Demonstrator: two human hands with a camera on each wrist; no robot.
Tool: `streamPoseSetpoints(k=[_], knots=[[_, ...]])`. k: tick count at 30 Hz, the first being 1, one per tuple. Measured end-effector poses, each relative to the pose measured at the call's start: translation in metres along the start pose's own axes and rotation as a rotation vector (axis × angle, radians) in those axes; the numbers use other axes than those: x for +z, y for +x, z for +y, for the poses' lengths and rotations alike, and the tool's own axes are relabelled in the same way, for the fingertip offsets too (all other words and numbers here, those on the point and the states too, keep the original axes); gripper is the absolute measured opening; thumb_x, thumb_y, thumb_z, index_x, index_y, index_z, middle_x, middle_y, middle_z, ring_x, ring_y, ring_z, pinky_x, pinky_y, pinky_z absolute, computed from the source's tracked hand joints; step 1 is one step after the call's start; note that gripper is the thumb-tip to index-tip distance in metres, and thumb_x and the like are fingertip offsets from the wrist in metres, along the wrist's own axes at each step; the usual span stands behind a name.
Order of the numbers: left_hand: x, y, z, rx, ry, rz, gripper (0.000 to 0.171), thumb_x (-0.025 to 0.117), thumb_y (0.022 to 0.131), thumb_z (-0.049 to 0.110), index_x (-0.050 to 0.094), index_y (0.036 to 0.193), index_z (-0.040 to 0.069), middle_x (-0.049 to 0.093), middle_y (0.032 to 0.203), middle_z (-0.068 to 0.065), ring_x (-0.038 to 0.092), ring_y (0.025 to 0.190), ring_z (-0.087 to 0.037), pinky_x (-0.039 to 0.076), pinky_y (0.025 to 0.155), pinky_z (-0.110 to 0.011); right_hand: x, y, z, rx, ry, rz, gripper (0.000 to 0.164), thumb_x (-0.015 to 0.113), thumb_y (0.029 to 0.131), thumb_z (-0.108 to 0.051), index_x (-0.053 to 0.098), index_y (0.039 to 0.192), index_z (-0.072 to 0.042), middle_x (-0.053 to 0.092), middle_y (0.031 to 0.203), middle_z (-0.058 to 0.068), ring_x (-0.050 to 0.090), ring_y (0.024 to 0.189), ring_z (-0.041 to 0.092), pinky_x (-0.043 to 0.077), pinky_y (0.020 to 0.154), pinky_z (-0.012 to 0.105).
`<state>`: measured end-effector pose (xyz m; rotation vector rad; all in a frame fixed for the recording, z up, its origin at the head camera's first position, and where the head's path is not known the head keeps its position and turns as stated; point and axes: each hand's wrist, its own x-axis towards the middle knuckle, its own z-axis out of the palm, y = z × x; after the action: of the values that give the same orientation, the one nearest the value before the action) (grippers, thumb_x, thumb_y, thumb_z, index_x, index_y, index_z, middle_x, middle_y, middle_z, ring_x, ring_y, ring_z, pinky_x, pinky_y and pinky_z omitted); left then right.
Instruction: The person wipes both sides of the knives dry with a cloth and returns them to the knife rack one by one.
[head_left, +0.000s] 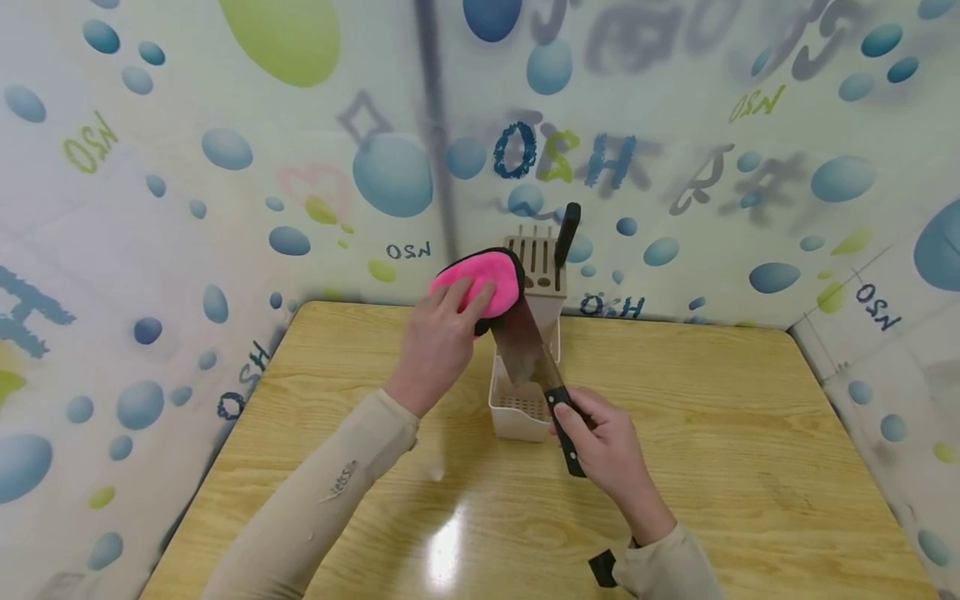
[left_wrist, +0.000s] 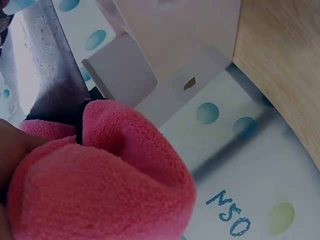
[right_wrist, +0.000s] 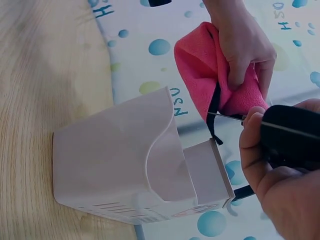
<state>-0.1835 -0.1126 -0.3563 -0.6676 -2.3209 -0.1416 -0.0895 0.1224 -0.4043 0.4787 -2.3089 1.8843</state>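
My right hand [head_left: 611, 442] grips the black riveted handle [head_left: 567, 437] of a cleaver, its broad blade [head_left: 517, 337] slanting up and to the left. A pink fleecy cloth [head_left: 498, 271] with black edging is folded over the far end of the blade, hiding that part. My left hand [head_left: 438, 337] holds this cloth against the blade, thumb and fingers bent over it. Droplets or specks dot the bare metal blade [left_wrist: 40, 60] in the left wrist view. Seen from the right wrist, the cloth [right_wrist: 197, 60] bunches under the left hand [right_wrist: 242, 50].
Behind the cleaver stands a white knife holder [head_left: 521, 427] with a slotted beige top [head_left: 534, 250]. Another black-handled utensil [head_left: 570, 229] sticks up from a slot. The wooden table [head_left: 697, 400] meets a bubble-patterned wall covering [head_left: 660, 192]. A small black object [head_left: 602, 568] lies by the right sleeve.
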Motion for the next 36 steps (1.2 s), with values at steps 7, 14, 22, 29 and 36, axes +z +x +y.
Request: streamPoseSetpoints(k=[7,14,22,29,36], knots=[[0.0,0.002,0.004,-0.006,-0.063,-0.038,0.051,0.074,0.089,-0.002,0.066,0.138,0.006,0.066,0.133,-0.02,0.067,0.112,-0.038,0.058,0.094,-0.049,0.0,0.0,0.0,0.0,0.002,-0.019,0.016,0.057,0.105,-0.003,0.072,0.103,0.001,0.068,0.083,0.012,0.065,0.067,0.017,0.058,0.06,0.028],[-0.002,0.01,-0.002,-0.031,-0.113,-0.065,0.051,0.074,0.087,-0.006,0.066,0.136,0.002,0.066,0.13,-0.023,0.065,0.111,-0.04,0.054,0.104,-0.044,0.0,0.0,0.002,-0.052,0.025,-0.047,0.016,0.055,0.104,0.001,0.071,0.104,0.003,0.066,0.085,0.02,0.065,0.067,0.016,0.059,0.06,0.028],[-0.004,0.015,-0.011,-0.053,-0.103,-0.044,0.045,0.063,0.091,-0.01,0.066,0.135,-0.001,0.066,0.134,-0.023,0.065,0.121,-0.036,0.051,0.108,-0.044,-0.001,-0.002,0.002,-0.068,0.026,-0.07,0.017,0.055,0.104,0.001,0.071,0.102,0.001,0.065,0.083,0.008,0.064,0.065,0.021,0.059,0.059,0.03],[-0.005,0.014,-0.007,0.032,-0.035,-0.057,0.049,0.059,0.09,-0.009,0.065,0.138,0.0,0.066,0.139,-0.014,0.066,0.12,-0.031,0.053,0.106,-0.04,0.0,0.0,0.0,-0.046,0.032,-0.06,0.017,0.054,0.105,0.0,0.071,0.103,0.002,0.065,0.084,0.02,0.065,0.066,0.018,0.059,0.059,0.029],[-0.006,0.012,0.001,0.059,-0.011,-0.115,0.049,0.064,0.092,-0.005,0.064,0.14,0.003,0.064,0.143,-0.011,0.065,0.123,-0.028,0.052,0.107,-0.039,-0.001,0.002,-0.001,-0.032,0.029,-0.04,0.018,0.054,0.105,-0.002,0.071,0.103,0.002,0.065,0.086,0.021,0.064,0.067,0.011,0.06,0.06,0.029]])
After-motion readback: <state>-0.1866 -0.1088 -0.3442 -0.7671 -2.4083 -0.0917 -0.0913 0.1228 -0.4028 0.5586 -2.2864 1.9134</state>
